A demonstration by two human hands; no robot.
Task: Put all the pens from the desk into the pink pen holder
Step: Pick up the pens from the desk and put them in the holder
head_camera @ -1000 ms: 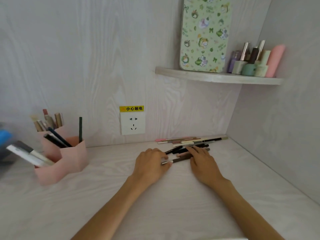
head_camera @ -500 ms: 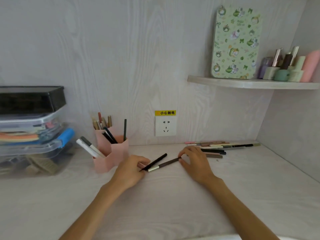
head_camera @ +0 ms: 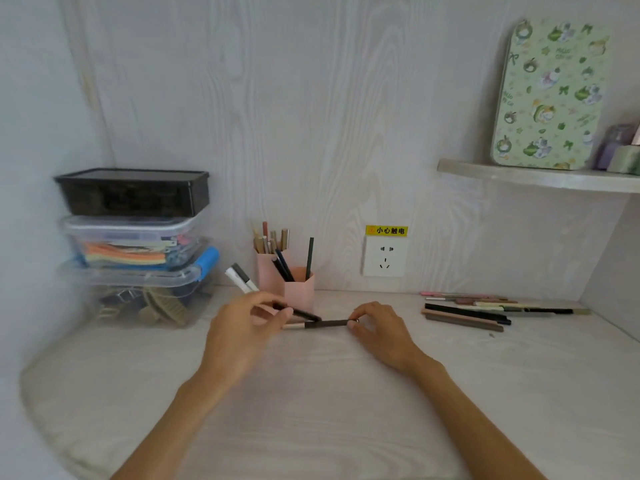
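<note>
From the head view, my left hand (head_camera: 247,327) pinched a black pen (head_camera: 300,313) before the pink pen holder (head_camera: 298,292). My right hand (head_camera: 375,329) pinched a brown pen (head_camera: 325,324); other pens (head_camera: 465,311) lay rightward.
</note>
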